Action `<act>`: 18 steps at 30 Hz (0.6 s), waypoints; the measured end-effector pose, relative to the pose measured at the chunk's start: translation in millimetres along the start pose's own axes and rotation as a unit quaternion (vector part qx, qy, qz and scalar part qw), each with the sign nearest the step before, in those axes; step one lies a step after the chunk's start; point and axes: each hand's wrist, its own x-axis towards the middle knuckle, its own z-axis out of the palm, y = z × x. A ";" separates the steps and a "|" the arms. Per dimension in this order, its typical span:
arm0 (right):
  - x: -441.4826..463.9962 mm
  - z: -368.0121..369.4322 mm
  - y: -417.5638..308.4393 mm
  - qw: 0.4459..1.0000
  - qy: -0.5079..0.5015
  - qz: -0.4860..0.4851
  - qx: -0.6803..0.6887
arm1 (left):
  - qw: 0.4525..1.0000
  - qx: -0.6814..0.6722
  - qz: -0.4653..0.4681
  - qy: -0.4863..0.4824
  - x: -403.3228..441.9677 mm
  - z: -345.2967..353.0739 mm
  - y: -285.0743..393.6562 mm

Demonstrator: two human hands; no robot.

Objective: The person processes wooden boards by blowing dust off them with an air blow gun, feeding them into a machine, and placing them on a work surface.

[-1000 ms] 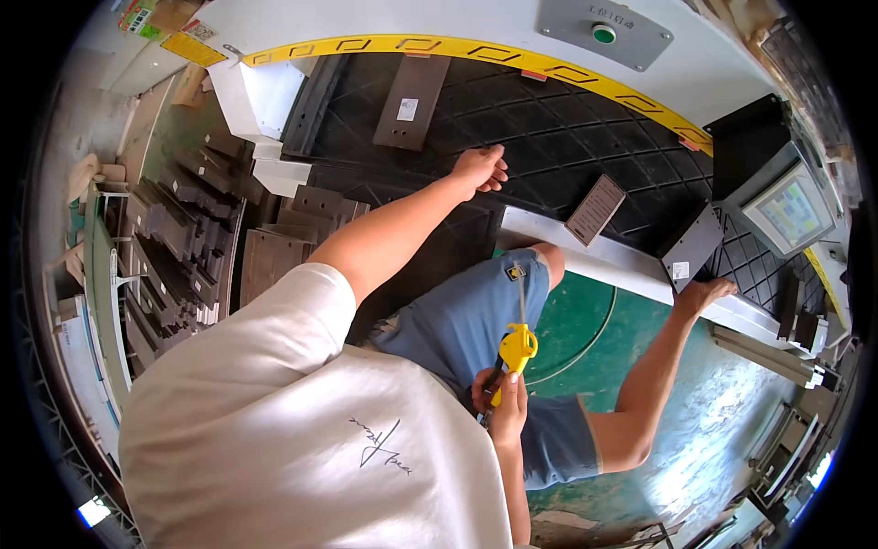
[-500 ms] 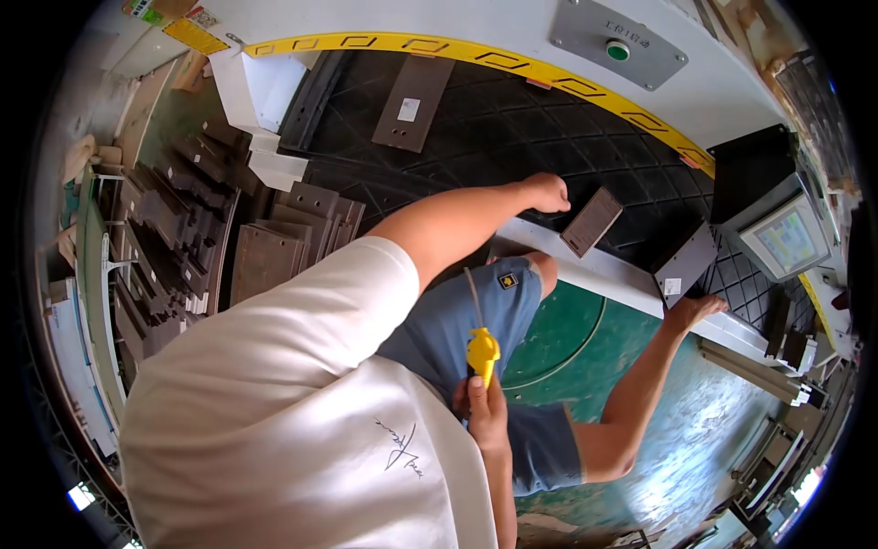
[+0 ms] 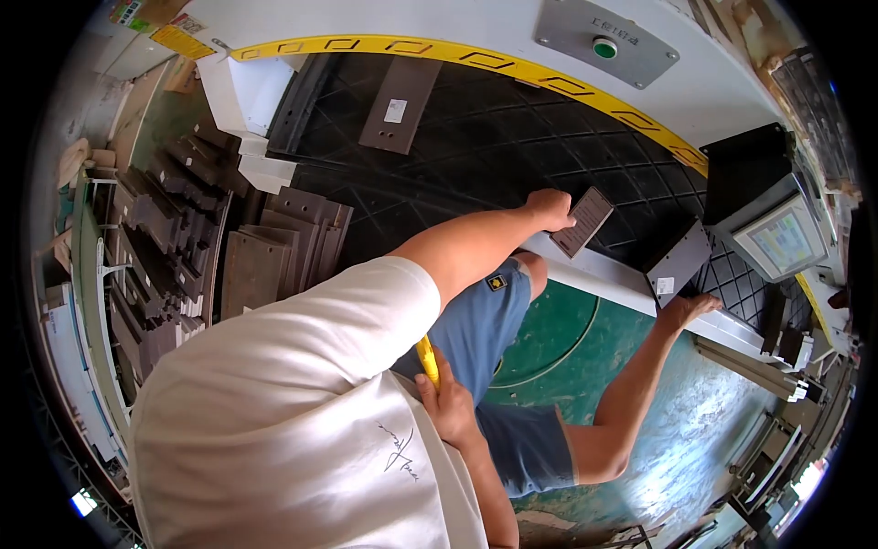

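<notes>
My left hand reaches across with curled fingers. Its fingertips are at the near edge of a small dark brown plate, seemingly pinching it; the exact grip is hard to see. This plate lies tilted over the white edge of a black ribbed bed. Close to my body, my right hand is closed around a yellow air blow gun. The gun's upper part and nozzle are hidden behind my left arm and sleeve.
A long brown plate with a label lies farther back on the black bed. Brown plates stand stacked at left. A dark labelled block, a touchscreen and a green button are at right and top.
My left hand has moved to the small plate and reached its edge. My right hand has drawn back toward my body with the blow gun, which is now partly covered. The view has shifted slightly.
</notes>
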 end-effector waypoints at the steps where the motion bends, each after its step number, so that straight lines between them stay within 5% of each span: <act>1: -0.6 0.3 1.0 1.000 0.002 -0.002 0.002 | 1.000 -0.002 -0.016 0.014 1.5 2.7 1.7; 12: -1.1 5.5 8.9 0.999 0.029 -0.037 0.004 | 0.998 -0.017 0.051 -0.037 -10.1 -10.9 -10.0; 18: -4.5 7.7 11.3 0.998 0.052 -0.042 0.004 | 0.999 -0.033 -0.041 0.011 -3.0 4.9 -1.3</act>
